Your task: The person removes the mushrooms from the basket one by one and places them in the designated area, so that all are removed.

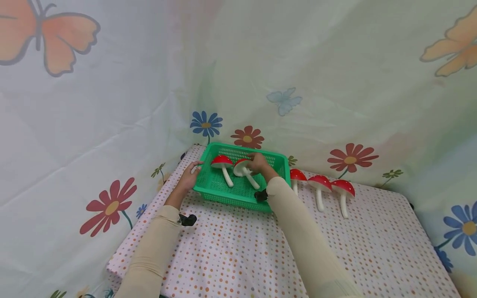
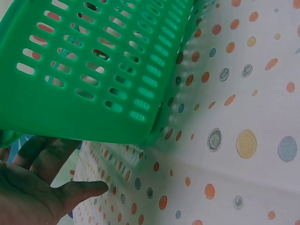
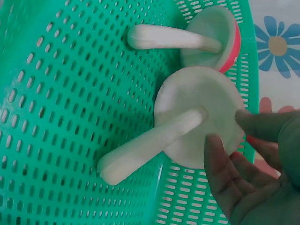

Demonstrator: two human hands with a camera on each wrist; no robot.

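A green perforated plastic basket (image 1: 223, 201) stands on the table. Inside it lies one toy mushroom (image 1: 222, 160), its red cap toward the far side and its white stem toward the near side. Beside it, my right hand (image 1: 258, 163) holds a second toy mushroom (image 3: 140, 147) by the edge of its cap, thumb and fingers on either side. This mushroom's pale underside and stem face up in the right wrist view. My left hand (image 1: 189, 177) is at the basket's left end, fingers at the rim and thumb held apart; part of its fingers is hidden by the basket in the left wrist view.
Three more red-capped mushrooms (image 1: 319, 184) lie in a row right of the basket, the nearest partly hidden by its edge. A dotted cloth (image 1: 231, 248) covers the table. A curtain (image 1: 231, 74) printed with flowers and butterflies hangs close behind and at the left.
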